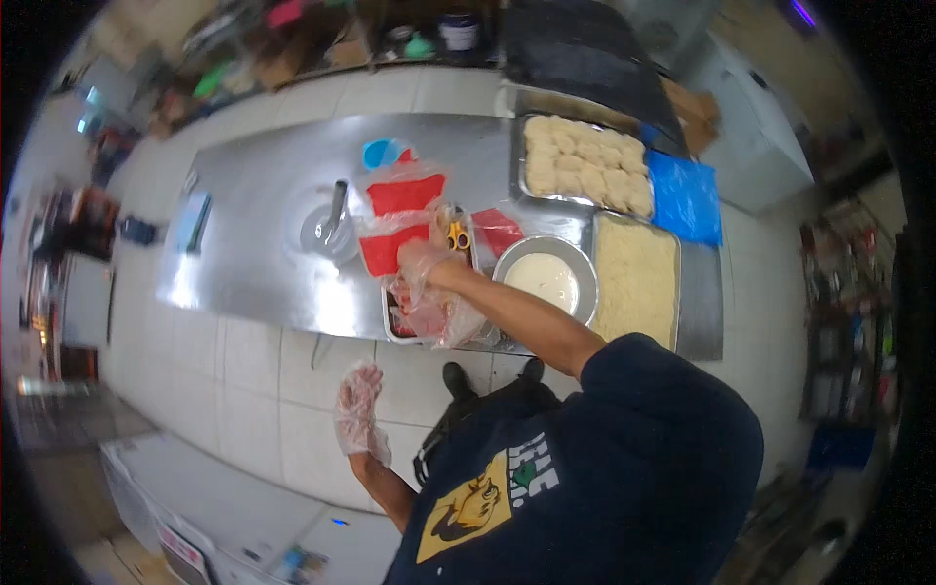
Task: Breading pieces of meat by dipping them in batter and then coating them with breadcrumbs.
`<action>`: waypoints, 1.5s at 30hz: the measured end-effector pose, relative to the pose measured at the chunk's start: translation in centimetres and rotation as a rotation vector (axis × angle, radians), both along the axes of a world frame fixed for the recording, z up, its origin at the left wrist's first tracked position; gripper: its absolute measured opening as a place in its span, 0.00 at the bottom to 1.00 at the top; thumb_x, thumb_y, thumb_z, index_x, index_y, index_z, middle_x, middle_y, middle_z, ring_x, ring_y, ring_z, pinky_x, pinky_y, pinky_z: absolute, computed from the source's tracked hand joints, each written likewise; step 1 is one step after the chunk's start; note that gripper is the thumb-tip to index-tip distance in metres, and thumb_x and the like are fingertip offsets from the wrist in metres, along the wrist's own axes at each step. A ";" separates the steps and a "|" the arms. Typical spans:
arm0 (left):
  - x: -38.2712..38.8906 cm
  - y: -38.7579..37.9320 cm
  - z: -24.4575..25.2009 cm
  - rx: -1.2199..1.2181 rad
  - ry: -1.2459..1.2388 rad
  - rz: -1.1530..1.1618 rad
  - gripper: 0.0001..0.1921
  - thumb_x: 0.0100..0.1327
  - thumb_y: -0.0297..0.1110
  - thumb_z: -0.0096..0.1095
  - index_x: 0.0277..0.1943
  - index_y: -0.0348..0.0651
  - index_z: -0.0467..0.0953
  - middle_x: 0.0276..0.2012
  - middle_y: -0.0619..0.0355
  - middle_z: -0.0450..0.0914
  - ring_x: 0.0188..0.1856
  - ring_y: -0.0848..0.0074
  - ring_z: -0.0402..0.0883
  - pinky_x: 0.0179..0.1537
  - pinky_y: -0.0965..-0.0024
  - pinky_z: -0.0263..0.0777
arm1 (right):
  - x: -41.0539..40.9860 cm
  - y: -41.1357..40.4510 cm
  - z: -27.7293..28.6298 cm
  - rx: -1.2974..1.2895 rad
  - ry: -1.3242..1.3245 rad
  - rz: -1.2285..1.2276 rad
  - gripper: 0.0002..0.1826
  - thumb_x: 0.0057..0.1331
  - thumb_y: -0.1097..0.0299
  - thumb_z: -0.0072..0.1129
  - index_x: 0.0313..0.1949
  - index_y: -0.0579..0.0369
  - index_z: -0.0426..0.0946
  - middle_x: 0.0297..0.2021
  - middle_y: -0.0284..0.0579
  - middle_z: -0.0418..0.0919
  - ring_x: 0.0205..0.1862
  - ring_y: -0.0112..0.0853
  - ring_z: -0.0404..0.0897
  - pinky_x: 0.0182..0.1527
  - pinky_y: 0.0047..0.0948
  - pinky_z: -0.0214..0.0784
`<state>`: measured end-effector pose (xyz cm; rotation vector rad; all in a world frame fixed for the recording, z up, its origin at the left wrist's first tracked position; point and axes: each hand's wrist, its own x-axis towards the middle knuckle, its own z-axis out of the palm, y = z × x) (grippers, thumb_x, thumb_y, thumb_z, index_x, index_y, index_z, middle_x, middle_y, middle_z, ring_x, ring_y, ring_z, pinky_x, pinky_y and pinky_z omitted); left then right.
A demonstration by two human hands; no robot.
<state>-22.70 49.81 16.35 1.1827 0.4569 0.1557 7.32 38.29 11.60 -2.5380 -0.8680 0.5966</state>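
My right hand [423,265], in a clear plastic glove, reaches over a metal tray [387,322] near the table's front edge. It is at the edge of a red packet in clear plastic [384,250]; blur hides whether the fingers grip it. Another red packet [406,194] lies just beyond. Crumpled clear plastic [446,322] and reddish pieces fill the tray's near end. Yellow-handled scissors [458,234] rest at its far end. My left hand [358,398], also gloved, hangs in front of the table with loosely bent fingers and nothing visible in it.
Right of the tray stands a metal bowl of creamy white liquid [542,281]. Beyond it are a pan with a pale crumbly layer [636,281] and a tray of pale dough-like pieces [585,161]. A transparent container with a dark handle [325,232] and a blue cup [379,154] stand on the steel table [248,256].
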 end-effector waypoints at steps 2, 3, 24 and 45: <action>-0.3 1.0 -0.3 0.007 0.020 0.024 0.24 0.72 0.37 0.51 0.65 0.30 0.62 0.61 0.40 0.70 0.63 0.54 0.71 0.66 0.56 0.61 | -0.5 1.3 -3.9 -0.100 0.047 0.057 0.15 0.56 0.60 0.57 0.35 0.58 0.84 0.39 0.56 0.82 0.44 0.48 0.82 0.52 0.42 0.71; 0.3 1.4 -0.9 -0.045 0.040 0.026 0.25 0.73 0.38 0.49 0.65 0.29 0.62 0.61 0.40 0.70 0.63 0.53 0.71 0.66 0.56 0.62 | -0.6 0.8 -4.9 -0.181 0.025 0.094 0.16 0.56 0.59 0.57 0.36 0.57 0.84 0.39 0.56 0.83 0.43 0.47 0.82 0.51 0.42 0.72; -0.4 3.8 -1.2 -0.098 -0.037 0.058 0.27 0.74 0.44 0.46 0.64 0.28 0.62 0.59 0.38 0.71 0.61 0.52 0.73 0.65 0.54 0.64 | 0.1 0.9 -17.6 0.129 -0.143 -0.115 0.17 0.57 0.57 0.56 0.37 0.56 0.83 0.40 0.55 0.82 0.44 0.46 0.81 0.51 0.43 0.73; 15.9 -3.5 1.5 0.752 -0.448 -0.204 0.20 0.69 0.35 0.59 0.60 0.35 0.70 0.53 0.54 0.77 0.52 0.76 0.76 0.53 0.74 0.72 | -3.6 -9.3 12.8 0.889 0.489 -0.013 0.12 0.60 0.69 0.67 0.41 0.58 0.81 0.36 0.35 0.80 0.40 0.22 0.77 0.44 0.24 0.72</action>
